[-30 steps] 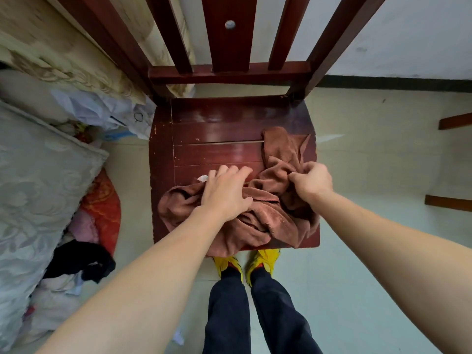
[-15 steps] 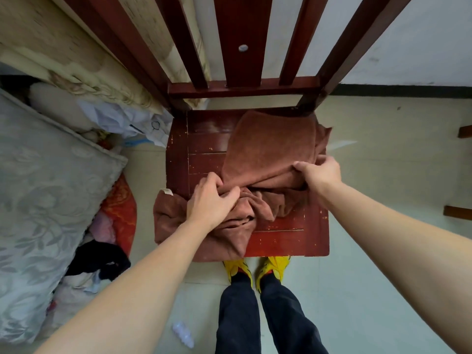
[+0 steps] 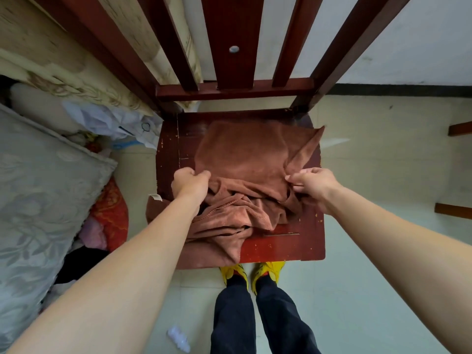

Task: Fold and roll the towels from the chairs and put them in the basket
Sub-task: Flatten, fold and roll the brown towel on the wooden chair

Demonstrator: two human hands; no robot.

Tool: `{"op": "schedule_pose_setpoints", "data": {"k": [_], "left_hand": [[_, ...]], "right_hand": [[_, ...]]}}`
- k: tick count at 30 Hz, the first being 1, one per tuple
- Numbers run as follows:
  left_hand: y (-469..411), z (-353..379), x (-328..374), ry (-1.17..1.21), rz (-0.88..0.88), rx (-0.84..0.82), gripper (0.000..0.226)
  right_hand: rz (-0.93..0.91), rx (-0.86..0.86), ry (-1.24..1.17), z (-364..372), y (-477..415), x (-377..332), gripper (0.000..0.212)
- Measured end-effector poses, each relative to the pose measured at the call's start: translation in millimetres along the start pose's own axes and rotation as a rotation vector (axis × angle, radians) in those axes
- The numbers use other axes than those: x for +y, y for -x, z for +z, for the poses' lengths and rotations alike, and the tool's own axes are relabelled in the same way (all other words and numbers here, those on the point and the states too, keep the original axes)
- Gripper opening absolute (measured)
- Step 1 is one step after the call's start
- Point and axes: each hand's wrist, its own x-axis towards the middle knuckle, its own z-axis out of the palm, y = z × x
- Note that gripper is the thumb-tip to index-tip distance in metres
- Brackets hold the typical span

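Hands moved apart; left hand (image 3: 190, 183), right hand (image 3: 313, 183) fingers pinching towel (image 3: 245, 154) on chair (image 3: 310, 241).

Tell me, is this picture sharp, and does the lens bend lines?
Head view: light is soft and even, without hard shadows; the towel, the left hand and the right hand show little blur; the wide lens fans the chair slats outward and stretches the lower corners.

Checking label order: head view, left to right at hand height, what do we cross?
Grey patterned cushion -> red patterned cloth -> left hand -> brown towel -> right hand -> wooden bar at the right edge. The chair is left out because it spans several.
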Motion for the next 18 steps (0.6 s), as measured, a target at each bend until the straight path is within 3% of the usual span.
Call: {"op": "schedule_pose_setpoints", "data": {"k": [2,5,7,12,15,18], "left_hand": [[-4.7,-3.2,11.0,-0.011,0.014,-0.059,0.020],[-23.2,4.0,30.5,0.078,0.058,-0.085,0.041],[-30.0,10.1,43.8,0.112,0.103,-0.063,0.040],[-27.9,10.6,46.1,-0.125,0.269,0.070,0.020],[-31.4,8.7,43.5,-0.147,0.210,0.077,0.035],[-35.5,11.8,46.8,-0.308,0.260,0.087,0.029]], "right_hand": [[-0.005,0.070,-0.024,1.9,-4.7,-11.5,0.030],[-0.042,0.259,-0.059,4.7,-20.7,-26.2,0.037],[-0.055,0.311,0.009,7.2,-31.0,-30.3,0.030],[-0.176,0.294,0.305,13.4,-30.5,-22.9,0.010],[-0.278,0.236,0.349,16.9,-26.1,-19.8,0.022],[-0.345,0.240,0.329,17.7,-29.0,-27.9,0.031]]}}
